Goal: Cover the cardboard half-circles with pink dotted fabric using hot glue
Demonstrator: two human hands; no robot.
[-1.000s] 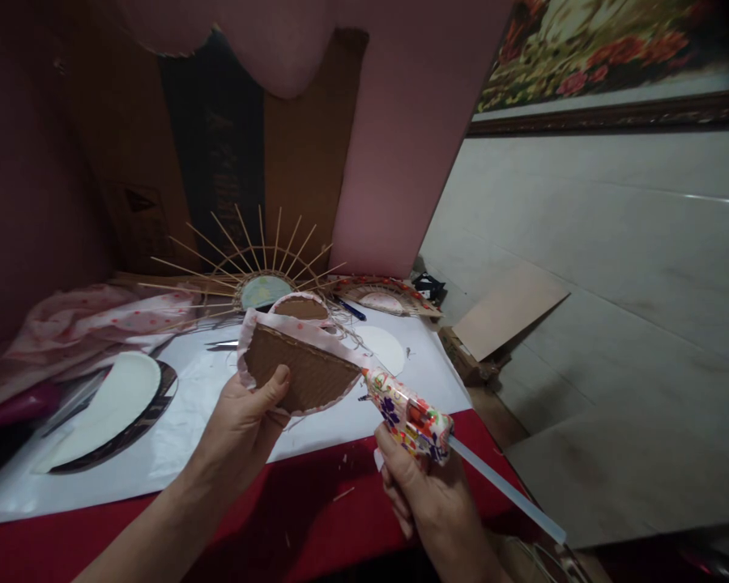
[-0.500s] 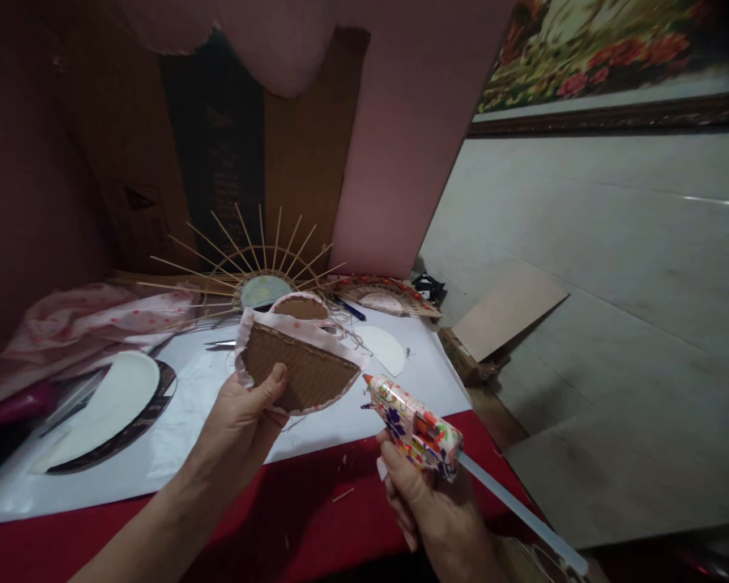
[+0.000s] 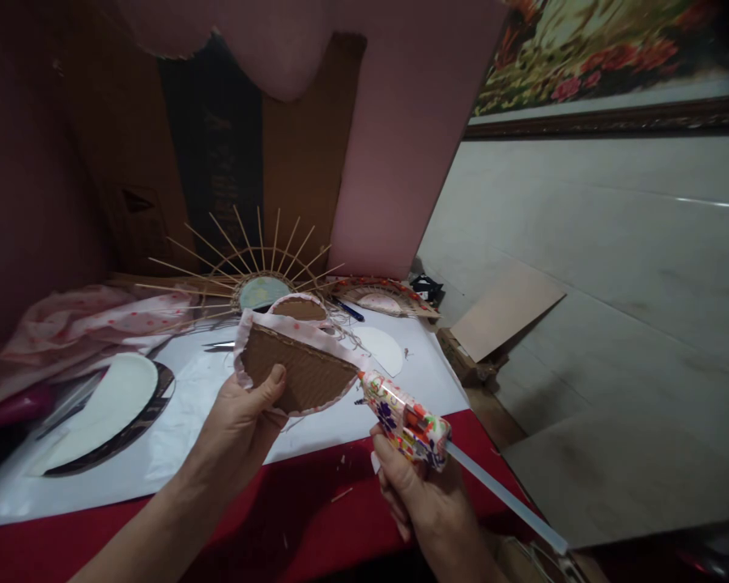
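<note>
Between thumb and fingers, my left hand [image 3: 246, 413] grips a half-round cardboard piece [image 3: 304, 374], its edge wrapped in pink dotted fabric and its brown back facing me. My right hand [image 3: 422, 494] is closed round the handle of a flower-patterned glue gun [image 3: 404, 417]. A long clear glue stick [image 3: 504, 494] sticks out of the gun's rear. The orange nozzle is at the right corner of the cardboard piece; whether it touches, I cannot tell. Behind lies a smaller fabric-edged half-round piece [image 3: 300, 308].
A fan of thin sticks [image 3: 261, 251] stands at the back, beside a finished-looking red-trimmed fan [image 3: 380, 298]. Pink dotted cloth [image 3: 103, 316] and a cut white plate [image 3: 121, 397] lie on the left. White paper [image 3: 200, 421] covers part of the red tablecloth [image 3: 304, 502].
My right hand has brought the glue gun slightly left and up, so its nozzle is closer to the cardboard's right corner. My left hand has hardly moved.
</note>
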